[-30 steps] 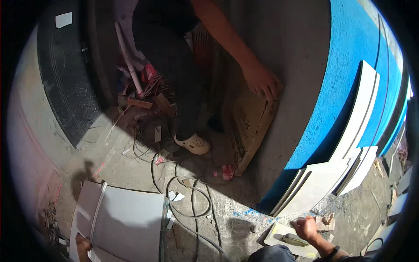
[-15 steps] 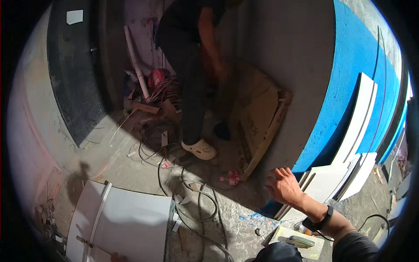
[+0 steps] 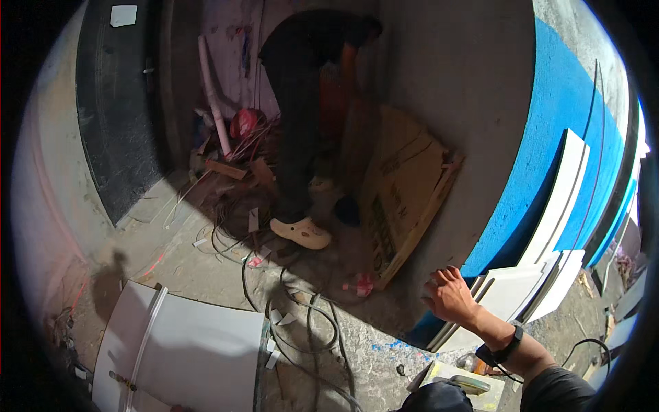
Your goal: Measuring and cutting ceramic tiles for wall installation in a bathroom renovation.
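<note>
"Checking the right hand [image 3: 449, 296] from my remote post, I record it raised beside the white panels [image 3: 509, 292], which lean against the blue wall [image 3: 556, 103]. Its fingers are bent; the palm is hidden, so I cannot tell whether it is closed or grips anything."

"And the left hand [image 3: 181, 408]?"

"I see only a sliver at the lower edge, by the white sheet [image 3: 206, 343]. I cannot determine its state."

"Where is that sheet?"

"Lower left, face up, with a narrow white strip [image 3: 146, 336] along its left part. A small object [image 3: 123, 381], too small to identify, sits at the strip."

"Surroundings?"

"I note dark cables [image 3: 336, 326] looped right of the sheet, a greenish handle [image 3: 471, 384] on a pale plate [image 3: 439, 374] near the right forearm, and, in shadow, a person [image 3: 295, 103] bending near leaning cardboard [image 3: 405, 192]."
</note>
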Demonstrator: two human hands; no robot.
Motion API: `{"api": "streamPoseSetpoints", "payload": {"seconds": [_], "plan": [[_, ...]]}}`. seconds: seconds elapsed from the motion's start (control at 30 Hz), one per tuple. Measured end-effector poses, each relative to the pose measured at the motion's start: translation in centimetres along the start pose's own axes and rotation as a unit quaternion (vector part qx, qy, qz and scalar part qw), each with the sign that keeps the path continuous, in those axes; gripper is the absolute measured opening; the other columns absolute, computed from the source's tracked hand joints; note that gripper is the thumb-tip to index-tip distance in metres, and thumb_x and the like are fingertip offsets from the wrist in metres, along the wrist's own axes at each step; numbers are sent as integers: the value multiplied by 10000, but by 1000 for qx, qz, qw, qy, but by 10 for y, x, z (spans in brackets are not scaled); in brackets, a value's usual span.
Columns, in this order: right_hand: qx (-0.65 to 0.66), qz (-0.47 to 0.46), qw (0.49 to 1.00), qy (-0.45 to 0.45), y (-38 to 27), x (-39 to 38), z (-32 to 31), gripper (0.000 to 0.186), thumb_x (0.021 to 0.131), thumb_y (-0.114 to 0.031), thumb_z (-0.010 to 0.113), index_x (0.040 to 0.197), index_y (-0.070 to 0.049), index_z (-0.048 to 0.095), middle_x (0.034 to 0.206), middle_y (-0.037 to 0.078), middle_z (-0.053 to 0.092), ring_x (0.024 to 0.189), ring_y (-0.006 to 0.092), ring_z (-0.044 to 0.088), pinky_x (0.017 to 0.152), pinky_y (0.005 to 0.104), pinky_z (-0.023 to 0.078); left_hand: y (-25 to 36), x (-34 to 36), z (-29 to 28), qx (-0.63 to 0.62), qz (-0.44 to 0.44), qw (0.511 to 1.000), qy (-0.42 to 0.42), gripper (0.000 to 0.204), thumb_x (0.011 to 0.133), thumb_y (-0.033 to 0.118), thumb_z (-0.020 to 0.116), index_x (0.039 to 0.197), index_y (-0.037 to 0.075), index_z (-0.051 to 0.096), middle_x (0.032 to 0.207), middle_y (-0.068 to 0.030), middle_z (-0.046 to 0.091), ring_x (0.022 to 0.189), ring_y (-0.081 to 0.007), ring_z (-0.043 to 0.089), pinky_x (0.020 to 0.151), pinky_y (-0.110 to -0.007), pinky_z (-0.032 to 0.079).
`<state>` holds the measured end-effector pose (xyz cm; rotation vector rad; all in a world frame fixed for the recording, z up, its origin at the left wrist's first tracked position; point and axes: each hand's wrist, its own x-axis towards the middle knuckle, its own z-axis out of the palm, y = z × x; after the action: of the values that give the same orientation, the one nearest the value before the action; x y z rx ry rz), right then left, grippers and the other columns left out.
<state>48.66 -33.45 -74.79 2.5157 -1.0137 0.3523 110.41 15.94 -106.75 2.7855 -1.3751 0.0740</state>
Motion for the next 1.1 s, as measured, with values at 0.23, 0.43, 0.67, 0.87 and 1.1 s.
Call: {"api": "streamPoseSetpoints", "payload": {"seconds": [0.23,0.43,0.67,0.87,1.1], "plan": [[-14,-8,1000,-20,4,0,-2,265,793,-327,726,922,-97,752,995,144,619,1050,289,575,1015,467,380,18,1,-19,-62,-41,995,63,341,932,312,591,889,-22,647,889,-204,664,856,-418,640,778,-522,511],[-17,-1,1000,-16,5,2,-4,251,756,-289,782,904,-92,732,1000,112,629,1063,265,575,1019,484,375,10,-8,-2,-13,-53,996,71,355,919,356,609,930,2,639,872,-205,659,830,-408,643,757,-521,519],[-39,-3,998,-53,12,0,0,297,829,-365,696,991,-122,748,1033,147,630,1111,289,568,1047,500,355,23,-3,-19,-77,-93,992,48,367,923,365,617,943,0,649,906,-199,685,828,-398,662,735,-508,534],[-117,-4,993,-10,17,17,-14,318,818,-290,642,1000,-41,723,1122,197,637,1206,340,539,1118,523,299,11,-1,-4,-53,-71,995,55,352,905,350,648,926,-1,670,950,-195,699,841,-387,669,759,-487,539],[-315,30,948,-13,57,27,1,373,834,-243,567,1008,46,725,1232,279,631,1280,415,491,1168,526,249,19,-8,-11,-65,-71,992,87,327,889,308,653,897,-19,667,881,-222,684,829,-413,658,736,-499,521]]}}
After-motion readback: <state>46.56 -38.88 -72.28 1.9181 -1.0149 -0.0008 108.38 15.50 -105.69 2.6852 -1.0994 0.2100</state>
